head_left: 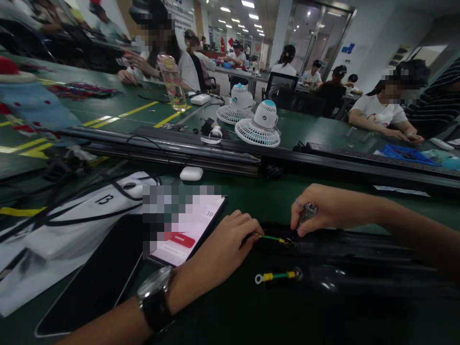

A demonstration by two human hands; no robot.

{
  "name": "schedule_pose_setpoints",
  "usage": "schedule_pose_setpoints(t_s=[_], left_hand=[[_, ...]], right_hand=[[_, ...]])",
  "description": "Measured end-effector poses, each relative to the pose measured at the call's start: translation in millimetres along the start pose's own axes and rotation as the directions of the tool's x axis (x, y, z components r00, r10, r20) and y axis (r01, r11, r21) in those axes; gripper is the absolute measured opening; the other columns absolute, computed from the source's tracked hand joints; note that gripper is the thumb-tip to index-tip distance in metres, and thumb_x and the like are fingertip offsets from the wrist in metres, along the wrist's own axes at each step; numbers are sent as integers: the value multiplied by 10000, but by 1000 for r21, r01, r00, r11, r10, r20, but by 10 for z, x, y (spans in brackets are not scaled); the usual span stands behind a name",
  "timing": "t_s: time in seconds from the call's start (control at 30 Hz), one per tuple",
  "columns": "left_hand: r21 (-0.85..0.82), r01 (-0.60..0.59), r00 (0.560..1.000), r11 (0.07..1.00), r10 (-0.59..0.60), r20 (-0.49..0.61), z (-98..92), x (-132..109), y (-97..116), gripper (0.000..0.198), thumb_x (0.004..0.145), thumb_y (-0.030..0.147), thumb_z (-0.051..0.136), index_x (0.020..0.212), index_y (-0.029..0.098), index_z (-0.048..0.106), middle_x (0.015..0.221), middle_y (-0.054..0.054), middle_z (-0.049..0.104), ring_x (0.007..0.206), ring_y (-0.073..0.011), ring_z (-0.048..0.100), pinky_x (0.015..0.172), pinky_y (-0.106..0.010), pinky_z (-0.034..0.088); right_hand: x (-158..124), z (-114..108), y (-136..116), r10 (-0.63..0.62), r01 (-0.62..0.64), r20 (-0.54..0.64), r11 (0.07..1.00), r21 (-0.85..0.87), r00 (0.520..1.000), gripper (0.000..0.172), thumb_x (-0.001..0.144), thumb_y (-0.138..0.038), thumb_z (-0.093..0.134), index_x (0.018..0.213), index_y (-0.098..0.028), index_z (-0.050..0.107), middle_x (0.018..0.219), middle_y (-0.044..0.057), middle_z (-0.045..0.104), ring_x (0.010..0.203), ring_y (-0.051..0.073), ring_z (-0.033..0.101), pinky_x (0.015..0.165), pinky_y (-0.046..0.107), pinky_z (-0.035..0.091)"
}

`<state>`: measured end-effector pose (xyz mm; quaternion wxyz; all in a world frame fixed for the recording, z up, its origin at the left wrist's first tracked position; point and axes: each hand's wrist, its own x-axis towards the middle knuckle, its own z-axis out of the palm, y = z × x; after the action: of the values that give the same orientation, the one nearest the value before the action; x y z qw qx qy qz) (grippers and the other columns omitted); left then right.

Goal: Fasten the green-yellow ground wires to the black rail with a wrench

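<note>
My left hand (224, 247) is closed in a pinch on the left end of a short green-and-yellow wire (272, 238). That wire runs to a terminal on a long black part (345, 249) lying on the green table. My right hand (325, 207) is closed around a small metal wrench (307, 212), whose tip sits at that terminal. A second green-and-yellow wire (278, 276) with a ring lug lies loose just in front, on the black part's near edge. A watch is on my left wrist.
A lit phone (190, 230) and a dark tablet (89, 282) lie left of my left hand. A black rail (215, 155) crosses the table, with a white earbud case (191, 173) beside it. Two small fans (260, 125) and a bottle (173, 82) stand beyond. Other people sit around.
</note>
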<state>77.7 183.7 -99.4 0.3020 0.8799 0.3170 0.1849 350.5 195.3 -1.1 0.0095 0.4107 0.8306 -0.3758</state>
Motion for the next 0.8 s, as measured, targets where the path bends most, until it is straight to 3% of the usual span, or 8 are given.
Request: schedule_pose_setpoints(t_s=[0.5, 0.67, 0.8], left_hand=[[-12, 5, 1000, 1000, -5, 13, -18, -11, 28, 159, 981, 100, 530, 1026, 229, 611, 1022, 2, 618, 949, -180, 518, 829, -337, 397], [-14, 10, 1000, 1000, -9, 11, -25, -15, 30, 158, 993, 109, 522, 1027, 238, 607, 1026, 9, 614, 955, -180, 518, 825, -336, 395], [-17, 7, 1000, 1000, -6, 14, -25, -25, 33, 159, 986, 101, 532, 1025, 237, 605, 1034, 14, 615, 955, -176, 519, 827, -336, 397]], right_hand=[[150, -111, -331, -77, 136, 227, 957, -257, 971, 65, 917, -235, 729, 962, -217, 774, 930, -2, 789, 879, 172, 710, 757, 255, 463], [122, -85, -411, -59, 136, 205, 913, -384, 977, 77, 891, -219, 735, 957, -234, 772, 901, -4, 779, 880, 196, 702, 766, 284, 460], [9, -67, -343, -29, 72, 128, 934, -351, 991, 99, 894, -286, 734, 984, -265, 768, 959, -19, 777, 911, 194, 695, 822, 298, 461]])
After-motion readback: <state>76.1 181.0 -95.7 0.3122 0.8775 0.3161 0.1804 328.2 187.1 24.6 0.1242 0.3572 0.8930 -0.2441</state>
